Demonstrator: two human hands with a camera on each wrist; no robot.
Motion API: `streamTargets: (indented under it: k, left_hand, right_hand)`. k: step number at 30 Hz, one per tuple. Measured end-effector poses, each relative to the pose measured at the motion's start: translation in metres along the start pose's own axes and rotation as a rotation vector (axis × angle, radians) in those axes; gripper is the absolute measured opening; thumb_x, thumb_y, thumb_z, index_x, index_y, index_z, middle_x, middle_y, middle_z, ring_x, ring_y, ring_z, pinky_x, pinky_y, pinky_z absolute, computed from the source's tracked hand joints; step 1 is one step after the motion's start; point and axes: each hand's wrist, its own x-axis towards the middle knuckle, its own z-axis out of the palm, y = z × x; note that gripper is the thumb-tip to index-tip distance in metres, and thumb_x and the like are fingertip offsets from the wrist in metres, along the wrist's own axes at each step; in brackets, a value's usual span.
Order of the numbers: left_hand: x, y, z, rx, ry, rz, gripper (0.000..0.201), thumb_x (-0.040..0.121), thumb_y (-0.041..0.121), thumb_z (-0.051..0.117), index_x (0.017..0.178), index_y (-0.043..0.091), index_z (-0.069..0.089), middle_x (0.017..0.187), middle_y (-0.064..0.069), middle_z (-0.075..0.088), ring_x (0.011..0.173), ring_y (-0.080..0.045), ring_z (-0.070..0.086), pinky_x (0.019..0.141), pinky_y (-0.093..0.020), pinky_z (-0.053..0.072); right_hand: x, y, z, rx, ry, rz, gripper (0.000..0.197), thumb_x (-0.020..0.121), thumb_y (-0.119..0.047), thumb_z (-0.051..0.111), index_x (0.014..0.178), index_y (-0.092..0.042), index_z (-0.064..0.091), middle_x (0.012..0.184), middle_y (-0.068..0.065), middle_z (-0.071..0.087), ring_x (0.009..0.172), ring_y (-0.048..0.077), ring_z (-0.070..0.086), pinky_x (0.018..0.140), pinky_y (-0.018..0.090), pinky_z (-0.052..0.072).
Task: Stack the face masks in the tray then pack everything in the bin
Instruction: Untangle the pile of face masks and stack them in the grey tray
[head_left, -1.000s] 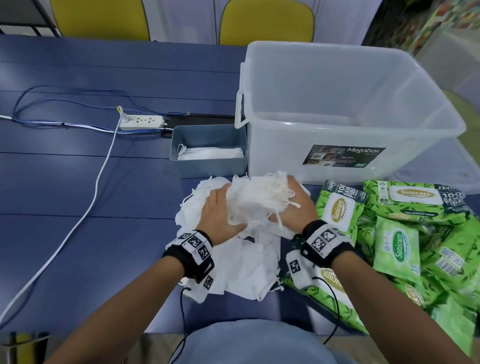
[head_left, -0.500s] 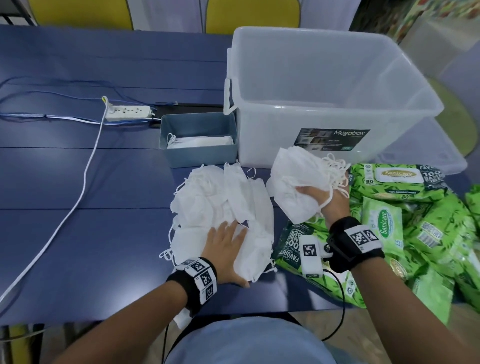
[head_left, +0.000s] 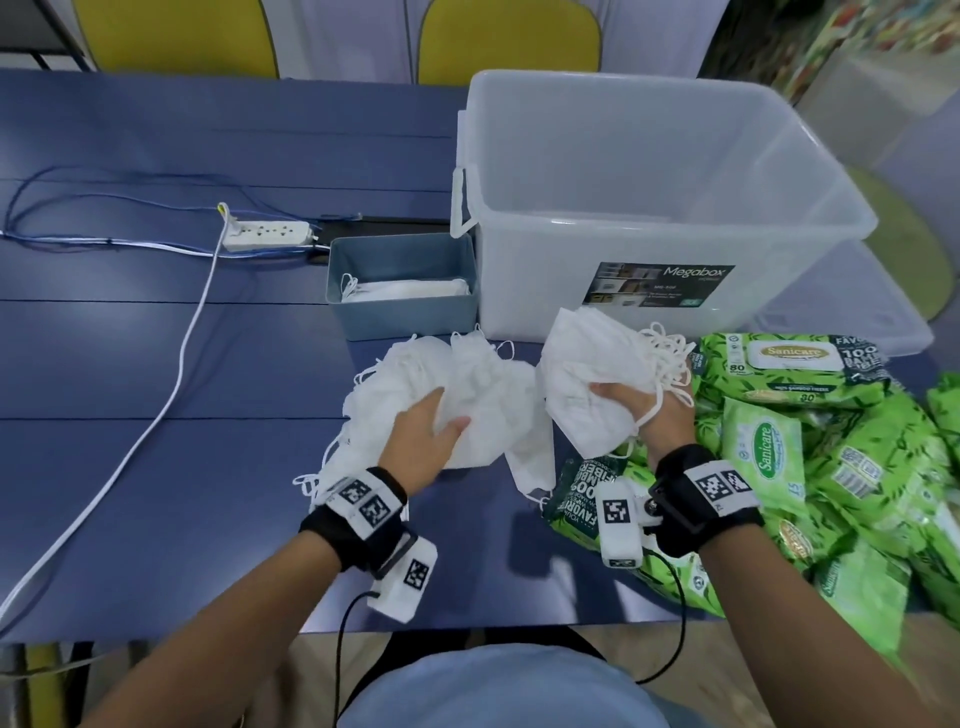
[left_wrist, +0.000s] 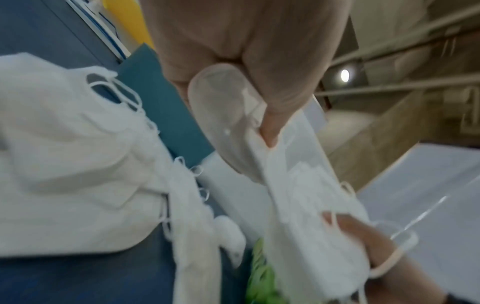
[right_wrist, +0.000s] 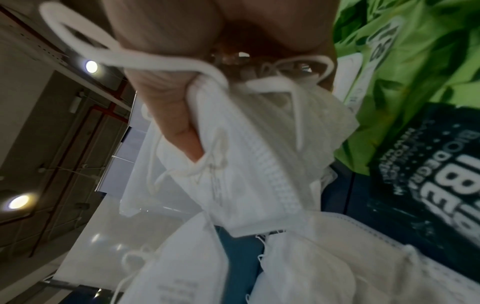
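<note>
The right hand (head_left: 655, 410) grips a bunch of white face masks (head_left: 587, 374) with fingers (head_left: 605, 388) curled round it, just in front of the clear bin (head_left: 649, 218). The left hand (head_left: 422, 441), flat on the loose mask pile (head_left: 467, 384) half a second ago, now pinches masks there. Left of the bin stands the grey tray (head_left: 402, 317) holding stacked masks; green wipe packs (head_left: 810, 447) crowd the desk (head_left: 156, 364) beside the bin.

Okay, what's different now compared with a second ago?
The right hand has carried a bunch of masks off the mask pile to the right, toward the wipes packs. The left hand slid back and now grips the pile. The tray and bin are unchanged.
</note>
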Motion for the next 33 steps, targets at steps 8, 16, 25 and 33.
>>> streamTargets:
  k: [8, 16, 25, 33]
  left_hand:
    - [0.015, 0.05, -0.046, -0.465, 0.039, 0.066, 0.031, 0.076, 0.013, 0.078, 0.104, 0.016, 0.065, 0.099, 0.002, 0.07, 0.09, -0.01, 0.066, 0.078, -0.027, 0.055]
    - [0.029, 0.063, -0.065, -0.081, -0.166, 0.273, 0.035, 0.065, 0.021, 0.087, 0.087, 0.01, 0.062, 0.082, 0.001, 0.063, 0.074, -0.01, 0.055, 0.069, -0.024, 0.045]
    - [0.052, 0.081, -0.052, 0.254, -0.197, 0.417, 0.049, 0.067, 0.04, 0.082, 0.102, 0.02, 0.056, 0.096, 0.007, 0.064, 0.092, -0.018, 0.058, 0.081, -0.032, 0.046]
    - [0.052, 0.064, -0.027, 0.096, 0.121, 0.077, 0.112, 0.053, 0.059, 0.083, 0.141, 0.028, 0.021, 0.14, 0.002, 0.036, 0.127, -0.019, 0.037, 0.104, -0.041, 0.036]
  right_hand:
    - [0.014, -0.012, 0.011, -0.073, 0.039, -0.004, 0.07, 0.056, -0.032, 0.086, 0.119, -0.015, 0.06, 0.119, -0.005, 0.066, 0.104, 0.013, 0.063, 0.096, 0.033, 0.048]
    - [0.014, -0.028, 0.017, -0.069, -0.231, 0.22, 0.039, 0.067, -0.019, 0.083, 0.1, -0.002, 0.072, 0.101, 0.012, 0.072, 0.092, 0.034, 0.068, 0.091, 0.045, 0.052]
    - [-0.001, -0.012, 0.049, -0.06, -0.437, 0.214, 0.042, 0.062, 0.003, 0.053, 0.103, -0.001, 0.065, 0.092, 0.016, 0.068, 0.079, 0.027, 0.063, 0.063, 0.031, 0.052]
    - [-0.001, -0.006, 0.052, 0.238, -0.414, 0.355, 0.038, 0.076, -0.014, 0.062, 0.114, -0.011, 0.064, 0.111, 0.016, 0.069, 0.095, 0.029, 0.067, 0.083, 0.041, 0.056]
